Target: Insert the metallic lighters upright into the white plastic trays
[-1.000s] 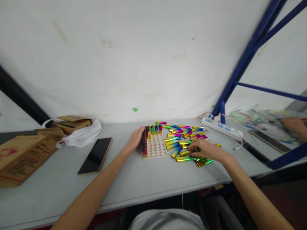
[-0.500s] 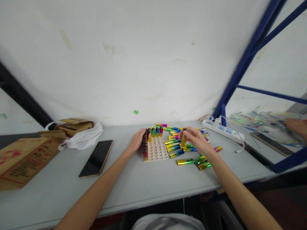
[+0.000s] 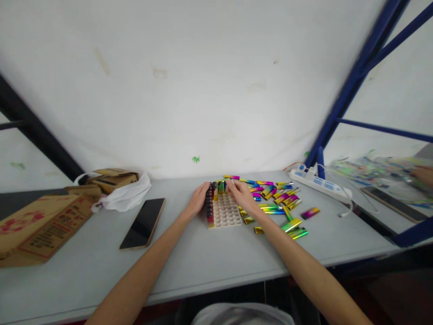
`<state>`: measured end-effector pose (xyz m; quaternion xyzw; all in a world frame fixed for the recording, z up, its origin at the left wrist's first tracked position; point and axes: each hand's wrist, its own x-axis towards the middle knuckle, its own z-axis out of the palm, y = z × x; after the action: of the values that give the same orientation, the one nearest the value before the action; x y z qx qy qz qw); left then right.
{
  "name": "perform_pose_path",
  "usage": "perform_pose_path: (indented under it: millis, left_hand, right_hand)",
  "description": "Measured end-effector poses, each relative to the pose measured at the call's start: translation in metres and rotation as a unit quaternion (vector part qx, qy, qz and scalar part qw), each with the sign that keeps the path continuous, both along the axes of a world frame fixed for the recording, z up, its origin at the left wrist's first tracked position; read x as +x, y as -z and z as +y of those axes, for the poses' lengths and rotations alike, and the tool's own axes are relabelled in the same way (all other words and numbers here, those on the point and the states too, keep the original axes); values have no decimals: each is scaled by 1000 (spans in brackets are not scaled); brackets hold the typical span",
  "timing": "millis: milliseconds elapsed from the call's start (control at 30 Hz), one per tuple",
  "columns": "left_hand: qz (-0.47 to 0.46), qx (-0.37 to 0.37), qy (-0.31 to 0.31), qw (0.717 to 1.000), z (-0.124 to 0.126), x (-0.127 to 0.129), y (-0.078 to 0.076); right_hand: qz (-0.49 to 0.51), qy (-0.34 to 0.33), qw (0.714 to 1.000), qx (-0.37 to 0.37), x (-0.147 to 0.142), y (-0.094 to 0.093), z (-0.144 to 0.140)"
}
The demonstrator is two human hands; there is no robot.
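while the left hand (image 3: pixel 199 198) curls against the near-left edge of the pale perforated tray (image 3: pixel 228 214), fingers wrapped on its side beside a column of dark-capped lighters (image 3: pixel 210 205) standing in the holes, the right hand (image 3: pixel 241 195) reaches over the tray's far row with its fingers pinched together at a lighter (image 3: pixel 226 185) standing upright there; whether the fingers truly clamp it or only touch it i cannot tell. a few more coloured lighters (image 3: pixel 219 186) stand in that same far row, between the two hands. just to the right of the right hand, loose iridescent lighters (image 3: pixel 274 194) lie scattered flat on the grey table (image 3: pixel 203 257), some under the forearm, some well out past the wrist. farther right of them lies a white power strip (image 3: pixel 320 184). to the left of the left hand, apart from it, a dark phone (image 3: pixel 143 223) lies face up, and beyond it a white plastic bag (image 3: pixel 123 195) and cardboard boxes (image 3: pixel 40 223). at the far right edge another person's hand (image 3: pixel 423 175) shows, blurred.
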<state>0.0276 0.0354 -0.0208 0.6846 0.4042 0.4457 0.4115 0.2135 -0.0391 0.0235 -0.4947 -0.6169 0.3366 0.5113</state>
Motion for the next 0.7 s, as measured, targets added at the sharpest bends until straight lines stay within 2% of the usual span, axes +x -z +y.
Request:
perform_pose_path:
  millis: [100, 233, 433, 700]
  left_hand:
    - [-3, -2, 1, 1000, 0, 0, 0]
    - [-4, 0, -2, 1000, -2, 0, -2]
    - [4, 4, -5, 1000, -4, 0, -5]
    - [7, 1, -4, 1000, 0, 0, 0]
  right_hand:
    - [-79, 54, 995, 33, -4, 15, -1]
    - [-97, 73, 992, 21, -9, 26, -5]
    - [-105, 71, 992, 24, -13, 29, -6]
    - [-83, 84, 993, 30, -10, 33, -4]
